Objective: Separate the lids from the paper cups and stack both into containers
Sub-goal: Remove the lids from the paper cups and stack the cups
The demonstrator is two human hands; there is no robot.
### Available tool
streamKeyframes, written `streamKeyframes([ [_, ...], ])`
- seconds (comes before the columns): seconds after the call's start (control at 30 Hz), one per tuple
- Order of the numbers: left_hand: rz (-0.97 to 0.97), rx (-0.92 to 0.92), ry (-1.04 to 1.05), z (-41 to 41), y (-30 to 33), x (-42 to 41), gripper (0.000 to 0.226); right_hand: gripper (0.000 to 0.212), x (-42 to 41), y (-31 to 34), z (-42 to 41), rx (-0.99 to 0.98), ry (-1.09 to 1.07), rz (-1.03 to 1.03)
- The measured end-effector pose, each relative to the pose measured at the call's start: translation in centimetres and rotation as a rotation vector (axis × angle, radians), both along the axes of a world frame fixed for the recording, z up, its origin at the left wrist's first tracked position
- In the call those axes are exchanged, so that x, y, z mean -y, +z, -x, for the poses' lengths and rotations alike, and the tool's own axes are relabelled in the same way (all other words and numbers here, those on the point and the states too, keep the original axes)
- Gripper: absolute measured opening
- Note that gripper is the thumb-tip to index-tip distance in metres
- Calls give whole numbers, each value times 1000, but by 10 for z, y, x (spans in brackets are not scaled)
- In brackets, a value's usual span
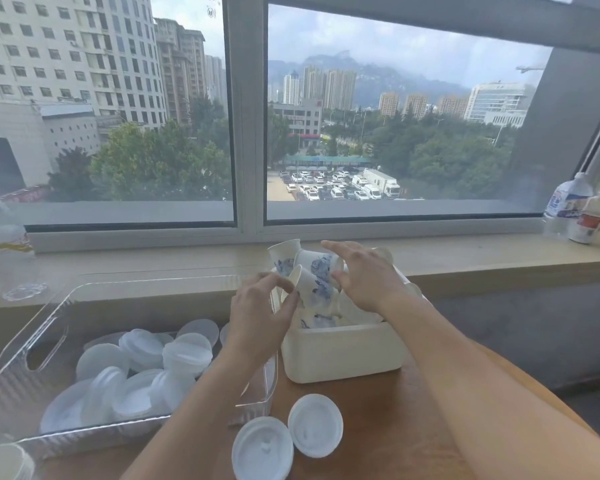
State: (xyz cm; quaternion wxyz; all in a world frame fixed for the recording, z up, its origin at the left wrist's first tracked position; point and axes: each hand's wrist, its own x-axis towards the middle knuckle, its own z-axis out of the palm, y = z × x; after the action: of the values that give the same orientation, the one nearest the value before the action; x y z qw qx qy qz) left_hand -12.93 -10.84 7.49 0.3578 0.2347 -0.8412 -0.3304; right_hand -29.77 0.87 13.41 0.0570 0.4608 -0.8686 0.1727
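Lids fill most of the clear plastic tray (32, 344) on my left: a loose heap of white lids (142, 372), more tumbled than stacked. Two more lids (288, 434) lie on the wooden table (378, 427) in front of the tray, outside any container, so I judge they are yet to be put away.

My left hand (257, 317) is curled round the rim of a blue-patterned paper cup (309, 282), pinching it over the white bin (340, 355). My right hand (364, 275) hovers over the cups with fingers spread and fairly straight; its thumb looks close to a cup lying on its side (317, 263), but I cannot tell whether it is touching. Another cup (283, 252) stands tilted at the back of the bin, and more paper shows lower down, so the cups sit jumbled rather than nested.

By my reading, separation is mostly done: no cup I can see here wears a lid. At the lower left edge a pile of plain cups (4, 462) pokes into view; I cannot tell whether they belong to this job. What remains, I think, is nesting the cups neatly, tidying the lids and collecting the two strays.
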Motion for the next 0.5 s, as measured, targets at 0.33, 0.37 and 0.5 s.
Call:
streamKeyframes([
  [0.33, -182, -243, -63, -26, 19, 10, 16, 46, -4, 2, -6, 12, -14, 104],
  [0.37, -192, -246, -66, -28, 19, 11, 17, 45, -7, 4, -8, 13, -12, 139],
  [0.5, -206, -241, -71, -37, 16, 11, 21, 34, -21, 16, -18, 107, 17, 354],
])
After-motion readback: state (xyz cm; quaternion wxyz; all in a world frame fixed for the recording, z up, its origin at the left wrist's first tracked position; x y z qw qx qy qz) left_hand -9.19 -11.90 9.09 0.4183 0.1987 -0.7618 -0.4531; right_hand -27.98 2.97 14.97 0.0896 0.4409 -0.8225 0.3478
